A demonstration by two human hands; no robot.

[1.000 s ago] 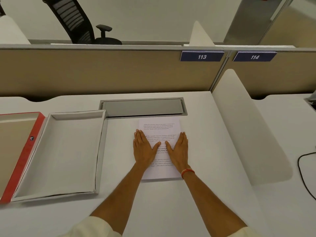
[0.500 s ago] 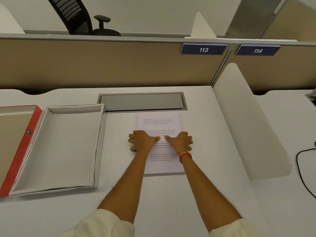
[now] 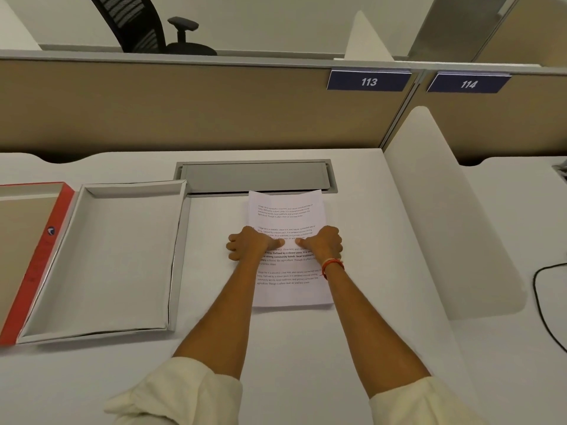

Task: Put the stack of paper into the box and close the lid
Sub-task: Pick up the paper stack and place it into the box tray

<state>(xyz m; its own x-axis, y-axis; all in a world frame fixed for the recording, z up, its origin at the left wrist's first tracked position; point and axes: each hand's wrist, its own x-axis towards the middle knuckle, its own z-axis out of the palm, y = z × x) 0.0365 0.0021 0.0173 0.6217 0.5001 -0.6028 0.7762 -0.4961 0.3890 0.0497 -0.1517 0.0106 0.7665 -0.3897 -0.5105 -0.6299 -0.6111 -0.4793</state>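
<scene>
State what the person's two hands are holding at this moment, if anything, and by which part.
Both hands grip the stack of paper at its side edges, about midway along: left hand on the left edge, right hand on the right, thumbs pressing on top.

**An open-plan office, at a numbered desk**

You are sitting at a white desk (image 3: 352, 348) in a cubicle row. A tan partition (image 3: 184, 111) runs across the back, carrying blue number plates reading 113 (image 3: 368, 81) and 114 (image 3: 468, 84). A white divider (image 3: 445, 225) separates you from the neighbouring desk, and a black office chair (image 3: 138, 26) stands beyond the partition.
</scene>
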